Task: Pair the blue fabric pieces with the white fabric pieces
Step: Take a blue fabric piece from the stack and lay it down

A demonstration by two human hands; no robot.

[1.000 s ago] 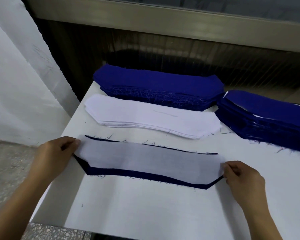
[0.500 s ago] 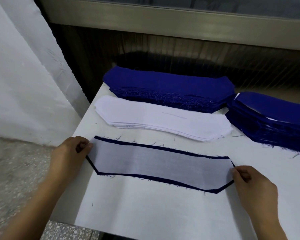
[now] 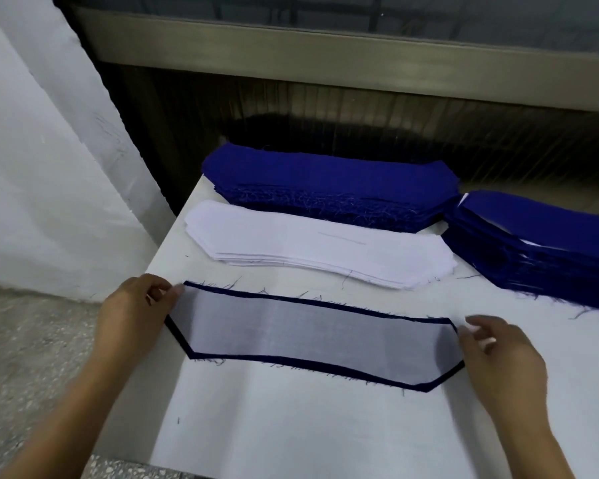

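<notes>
A sheer white fabric piece [image 3: 312,335] lies flat on a dark blue fabric piece [image 3: 179,338], whose edge shows as a thin border all around it. My left hand [image 3: 135,309] is at the pair's left tip, fingers pinched on the white piece's corner. At the right tip, my right hand [image 3: 502,354] has its fingers spread and blurred, just off the fabric. Behind the pair lies a stack of white pieces [image 3: 312,247], and behind that a stack of blue pieces [image 3: 325,181].
A second blue stack [image 3: 540,229] with white edges showing between layers sits at the right. The white table [image 3: 291,426] ends at my left, beside a white wall [image 3: 32,167] and speckled floor [image 3: 32,340]. A dark ribbed panel [image 3: 360,126] rises behind the stacks.
The white piece has been slid down and squared onto the blue piece, so the blue border is now even. My right hand's fingers have loosened from the right end.
</notes>
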